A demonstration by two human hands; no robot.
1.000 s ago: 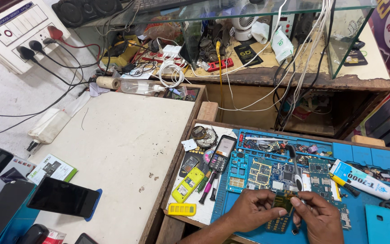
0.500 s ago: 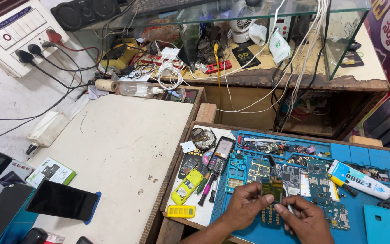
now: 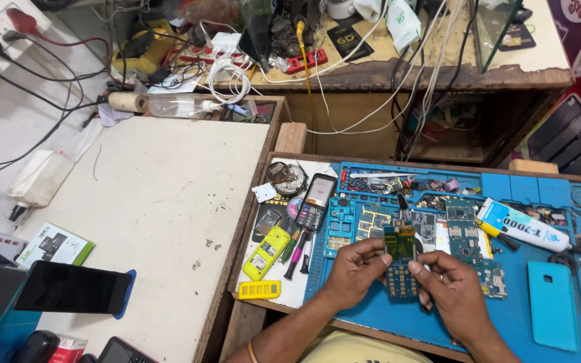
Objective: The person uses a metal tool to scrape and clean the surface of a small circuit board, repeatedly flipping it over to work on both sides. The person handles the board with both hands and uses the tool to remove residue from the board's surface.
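Note:
Both of my hands hold a small phone circuit board (image 3: 399, 262) upright over the blue work mat (image 3: 539, 336). My left hand (image 3: 354, 272) grips the board's left edge with thumb and fingers. My right hand (image 3: 455, 292) pinches its right side. The board has a green and gold upper part and a blue keypad grid below. A yellow phone shell (image 3: 267, 252) and a yellow keypad (image 3: 259, 290) lie just left of my left hand. A dark keypad phone (image 3: 315, 201) lies above them.
More circuit boards (image 3: 464, 232), a glue tube (image 3: 522, 225), a teal phone back cover (image 3: 553, 304) and screwdrivers (image 3: 295, 252) sit on the mat. A white tabletop (image 3: 149, 215) at left carries a dark smartphone (image 3: 72, 288) and a small box (image 3: 54, 245). Cables and clutter fill the rear shelf (image 3: 398, 67).
My hands have lifted the board off the mat and turned it upright, closer to me. The view has tilted down and moved nearer to the mat.

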